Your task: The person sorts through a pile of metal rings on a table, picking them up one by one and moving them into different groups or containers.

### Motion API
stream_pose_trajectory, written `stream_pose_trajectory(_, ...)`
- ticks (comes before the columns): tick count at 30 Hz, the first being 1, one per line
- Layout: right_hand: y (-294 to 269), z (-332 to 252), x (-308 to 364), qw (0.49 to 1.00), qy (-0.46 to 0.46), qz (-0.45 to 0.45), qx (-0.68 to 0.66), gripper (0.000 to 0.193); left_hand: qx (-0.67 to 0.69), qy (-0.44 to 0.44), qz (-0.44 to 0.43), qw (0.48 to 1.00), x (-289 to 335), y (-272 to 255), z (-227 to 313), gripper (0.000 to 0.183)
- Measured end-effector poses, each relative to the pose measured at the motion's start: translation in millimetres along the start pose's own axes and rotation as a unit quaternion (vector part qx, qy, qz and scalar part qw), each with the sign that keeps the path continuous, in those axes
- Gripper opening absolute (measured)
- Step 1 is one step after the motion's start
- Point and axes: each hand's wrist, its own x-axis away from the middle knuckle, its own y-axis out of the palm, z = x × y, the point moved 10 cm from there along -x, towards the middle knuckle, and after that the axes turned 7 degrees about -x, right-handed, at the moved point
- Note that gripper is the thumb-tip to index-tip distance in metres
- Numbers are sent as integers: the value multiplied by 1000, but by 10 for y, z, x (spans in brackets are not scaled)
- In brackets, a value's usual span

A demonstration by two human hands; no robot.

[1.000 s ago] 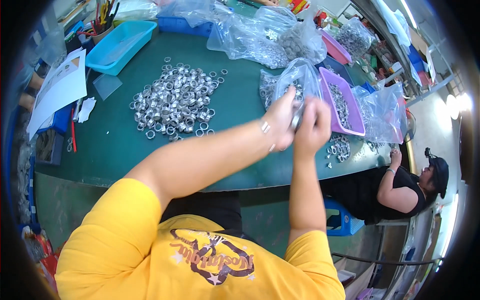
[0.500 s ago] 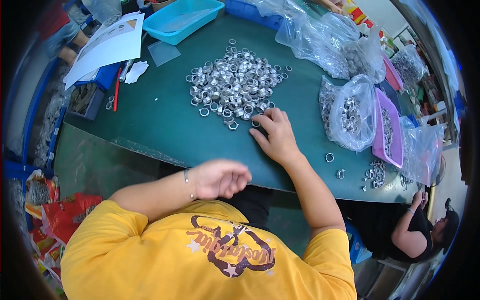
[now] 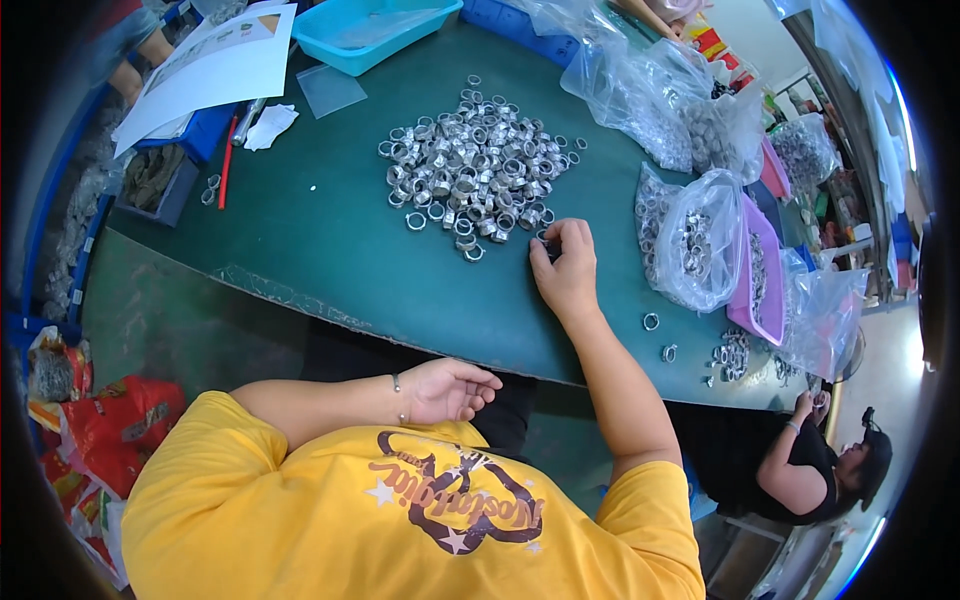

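Observation:
A heap of silvery metal hose clamps (image 3: 470, 165), ring-shaped with small lugs, lies on the green tabletop (image 3: 350, 240). At the heap's near right edge, my right hand (image 3: 568, 268) has thumb and fingers bent together on one hose clamp (image 3: 543, 237), partly covered by the fingertips. My left hand (image 3: 448, 390) hovers by the table's near edge, palm turned up and fingers loosely curled apart. Nothing shows in its palm. Two single clamps (image 3: 651, 321) lie on the table to the right of my right forearm.
To the right are a clear bag of clamps (image 3: 697, 240), a purple tray (image 3: 757, 275) and a small cluster of metal parts (image 3: 733, 355). A turquoise tray (image 3: 372, 38), papers (image 3: 210, 75) and a red pen (image 3: 226, 165) sit far left. A co-worker (image 3: 800, 465) is at the right.
My right hand has shifted slightly right, its fingers drawn closer together at the heap's edge. My left hand has dropped a little lower. The whole view has shifted slightly.

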Motion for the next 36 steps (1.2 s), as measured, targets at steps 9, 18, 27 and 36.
stream_pose_trajectory(9, 13, -94, -180, 996, -73, 3, 58, 26, 28, -18, -13, 999, -43, -32, -107, 17)
stream_pose_trajectory(18, 44, -92, -85, 1000, -20, -9, 3, 18, 149, 46, -57, 986, -180, 27, -57, 29)
stream_pose_trajectory(27, 268, -1301, 1024, 911, -224, -296, -180, 21, 284, -7, -220, 933, -52, 415, -41, 29)
stream_pose_trajectory(36, 629, -1046, -254, 939, -292, -114, 140, 46, 251, -17, -110, 962, -156, 64, -125, 37)
